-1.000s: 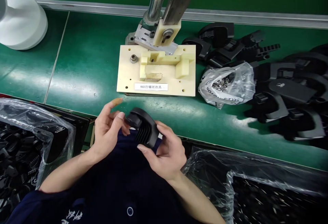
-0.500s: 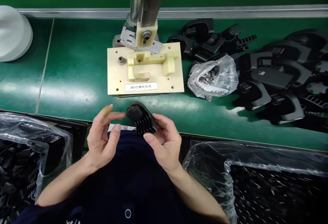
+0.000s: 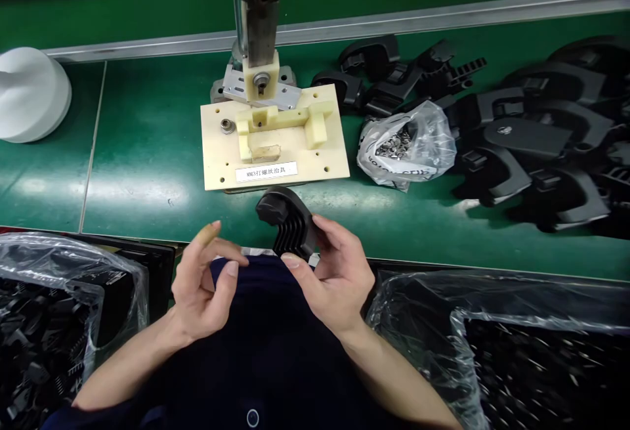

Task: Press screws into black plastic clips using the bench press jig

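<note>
A curved black plastic part (image 3: pixel 290 220) with a ribbed inner side is pinched between the thumb and fingers of my right hand (image 3: pixel 337 269). It is held in the air at the bench's front edge. My left hand (image 3: pixel 207 279) hovers to the left of the part, apart from it, with its fingers spread and nothing in them. Behind the part stands a cream fixture plate (image 3: pixel 305 164) with raised blocks and a printed label. Above the plate hangs the press head (image 3: pixel 261 79), and no part sits in the fixture.
Right of the fixture lies an open plastic bag (image 3: pixel 428 148) of small metal pieces. Several black parts (image 3: pixel 529 138) are heaped beyond it. A white round object (image 3: pixel 34 95) stands at far left. Plastic-lined bins (image 3: pixel 118 266) of black parts flank my body.
The black part has moved slightly right in my right hand and tilted more upright. My left fingers, formerly close to its left end, are now farther from it. The camera view has turned slightly.
</note>
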The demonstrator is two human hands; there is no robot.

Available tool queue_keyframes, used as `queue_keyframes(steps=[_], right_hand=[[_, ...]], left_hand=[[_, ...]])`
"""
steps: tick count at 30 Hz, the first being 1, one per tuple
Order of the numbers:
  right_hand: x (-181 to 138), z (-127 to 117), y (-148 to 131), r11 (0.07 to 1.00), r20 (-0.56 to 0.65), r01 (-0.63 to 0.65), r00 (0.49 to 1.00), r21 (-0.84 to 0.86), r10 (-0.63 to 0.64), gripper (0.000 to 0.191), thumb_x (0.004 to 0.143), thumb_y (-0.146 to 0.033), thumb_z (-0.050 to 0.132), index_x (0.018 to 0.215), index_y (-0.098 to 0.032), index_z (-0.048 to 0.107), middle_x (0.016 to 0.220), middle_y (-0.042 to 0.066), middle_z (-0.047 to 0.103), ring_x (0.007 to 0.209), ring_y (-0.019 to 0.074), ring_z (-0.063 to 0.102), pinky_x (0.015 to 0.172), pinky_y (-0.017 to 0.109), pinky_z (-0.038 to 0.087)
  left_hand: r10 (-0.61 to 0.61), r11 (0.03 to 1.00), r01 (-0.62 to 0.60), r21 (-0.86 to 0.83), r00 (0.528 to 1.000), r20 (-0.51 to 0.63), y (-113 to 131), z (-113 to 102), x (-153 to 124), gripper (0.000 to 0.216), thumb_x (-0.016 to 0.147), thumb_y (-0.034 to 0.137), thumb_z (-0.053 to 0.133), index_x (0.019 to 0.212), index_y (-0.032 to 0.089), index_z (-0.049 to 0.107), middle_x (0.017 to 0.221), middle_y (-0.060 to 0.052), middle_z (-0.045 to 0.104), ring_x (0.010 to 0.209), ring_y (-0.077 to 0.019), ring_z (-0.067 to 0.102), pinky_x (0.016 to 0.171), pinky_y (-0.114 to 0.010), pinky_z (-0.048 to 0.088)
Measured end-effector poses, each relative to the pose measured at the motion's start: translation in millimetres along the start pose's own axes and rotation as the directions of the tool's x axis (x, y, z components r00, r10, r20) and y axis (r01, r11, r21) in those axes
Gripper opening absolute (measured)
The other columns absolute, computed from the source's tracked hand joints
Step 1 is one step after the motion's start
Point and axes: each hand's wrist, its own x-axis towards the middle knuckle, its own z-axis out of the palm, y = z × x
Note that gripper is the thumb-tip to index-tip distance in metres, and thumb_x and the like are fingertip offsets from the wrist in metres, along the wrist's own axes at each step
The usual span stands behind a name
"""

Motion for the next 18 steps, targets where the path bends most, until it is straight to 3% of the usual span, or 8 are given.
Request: queue_keyframes(steps=[2,4,6,9,10,12,15,18], right_hand=[[0.1,0.1,-0.5,1.0,0.012,0.017,1.0,-0.001,-0.017,0.055,0.079,-0.026,0.076,0.131,-0.025,0.056,0.119,0.009,0.065,0.107,0.0223,0.065,0.089,0.035,0.059],[-0.7,0.3,-0.6,1.0,0.02,0.028,0.999,0.001,-0.028,0.056,0.079,-0.026,0.076,0.131,-0.025,0.055,0.121,0.009,0.064,0.108,0.0229,0.065,0.093,0.038,0.057],[-1.3,-0.1,0.4,0.999,0.008,0.036,0.999,0.009,-0.036,0.057,0.079,-0.024,0.076,0.132,-0.024,0.055,0.122,0.009,0.064,0.109,0.0231,0.065,0.094,0.038,0.057],[-0.4,-1.6,2.5,0.999,-0.037,0.048,0.998,0.003,-0.048,0.057,0.079,-0.021,0.076,0.132,-0.024,0.055,0.121,0.009,0.064,0.11,0.023,0.065,0.091,0.037,0.058],[0.2,-1.9,2.9,0.999,-0.045,0.052,0.998,-0.003,-0.052,0.057,0.079,-0.021,0.076,0.132,-0.024,0.055,0.121,0.01,0.064,0.109,0.0232,0.065,0.09,0.037,0.059],[1.3,-2.0,2.6,0.998,-0.041,0.058,0.997,-0.012,-0.058,0.057,0.078,-0.022,0.076,0.131,-0.023,0.055,0.121,0.01,0.064,0.108,0.0241,0.065,0.09,0.039,0.059],[2.5,-2.0,1.6,0.998,-0.025,0.065,0.998,-0.016,-0.066,0.057,0.077,-0.023,0.077,0.13,-0.022,0.056,0.12,0.01,0.065,0.108,0.0255,0.065,0.093,0.042,0.059],[4.1,-3.8,2.7,0.996,-0.057,0.082,0.995,-0.04,-0.084,0.056,0.078,-0.023,0.076,0.13,-0.023,0.056,0.12,0.01,0.065,0.108,0.0259,0.065,0.092,0.043,0.059]], left_hand=[[0.054,0.998,-0.053,0.02,0.998,-0.017,-0.5,0.1,3.6,0.072,0.083,0.005,0.054,0.148,0.025,0.032,0.125,-0.009,0.061,0.116,-0.0217,0.062,0.105,-0.043,0.051],[0.114,0.993,-0.117,0.032,0.99,0.077,-0.6,0.5,7.7,0.08,0.082,0.007,0.056,0.152,0.028,0.024,0.148,-0.012,0.044,0.139,-0.0288,0.043,0.115,-0.052,0.04],[0.101,0.994,-0.104,0.017,0.985,0.138,-0.1,1.0,9.3,0.08,0.083,0.006,0.054,0.153,0.025,0.02,0.136,-0.013,0.056,0.13,-0.0272,0.053,0.11,-0.05,0.046],[0.021,0.999,-0.022,-0.032,1.0,-0.01,0.0,1.0,7.0,0.064,0.086,0.005,0.048,0.147,0.02,0.033,0.081,0.0,0.067,0.075,-0.0135,0.066,0.084,-0.034,0.058],[0.017,0.999,-0.019,-0.033,0.998,-0.064,-0.2,0.7,6.3,0.061,0.086,0.005,0.049,0.145,0.02,0.037,0.078,0.001,0.065,0.072,-0.0125,0.064,0.082,-0.033,0.058],[0.047,0.999,-0.048,-0.003,0.995,-0.088,-0.6,-0.1,6.5,0.065,0.084,0.009,0.055,0.145,0.024,0.037,0.103,-0.004,0.066,0.097,-0.0184,0.066,0.094,-0.04,0.054],[0.066,0.998,-0.066,-0.009,0.994,0.081,0.3,0.0,9.4,0.079,0.082,0.015,0.06,0.151,0.03,0.024,0.132,-0.01,0.057,0.129,-0.0289,0.053,0.107,-0.052,0.044],[0.02,0.993,-0.008,-0.115,0.995,0.102,2.5,1.0,10.3,0.065,0.087,0.015,0.053,0.148,0.022,0.032,0.081,-0.002,0.066,0.08,-0.0186,0.067,0.085,-0.042,0.056]])
